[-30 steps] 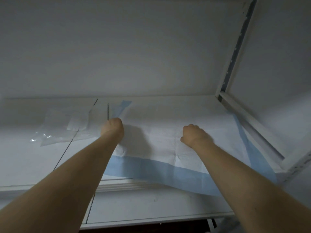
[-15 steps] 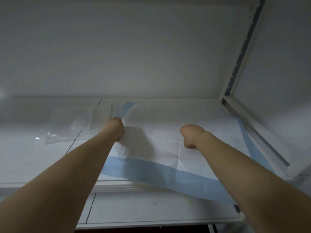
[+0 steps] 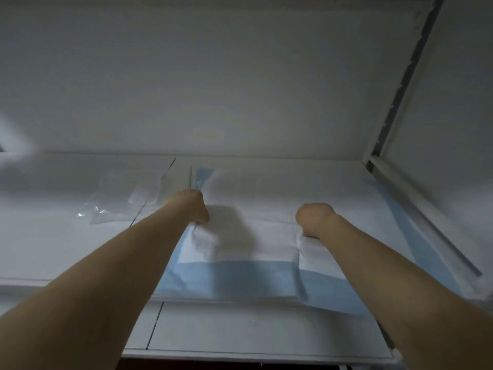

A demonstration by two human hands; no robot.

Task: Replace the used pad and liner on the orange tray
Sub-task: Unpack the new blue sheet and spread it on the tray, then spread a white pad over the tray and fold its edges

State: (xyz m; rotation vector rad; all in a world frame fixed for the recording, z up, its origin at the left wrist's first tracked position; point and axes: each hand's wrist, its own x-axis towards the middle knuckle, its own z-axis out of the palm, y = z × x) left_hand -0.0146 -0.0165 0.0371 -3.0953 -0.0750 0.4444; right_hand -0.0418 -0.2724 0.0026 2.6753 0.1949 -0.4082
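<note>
We see our two forearms bare along their whole visible length, smooth and tapering toward the wrists. Our left hand (image 3: 197,206) and right hand (image 3: 314,218), both beyond the blue border of the pad (image 3: 261,193), are bare as well (fingers mostly hidden from us).

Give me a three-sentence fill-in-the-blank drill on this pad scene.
1. The pad is white with a ___ border.
2. The clear plastic bag lies on the shelf to the pad's ___.
3. The left hand and the right hand each grip the pad; the one farther from the bag is the ___ one.

Missing words: blue; left; right.
</note>
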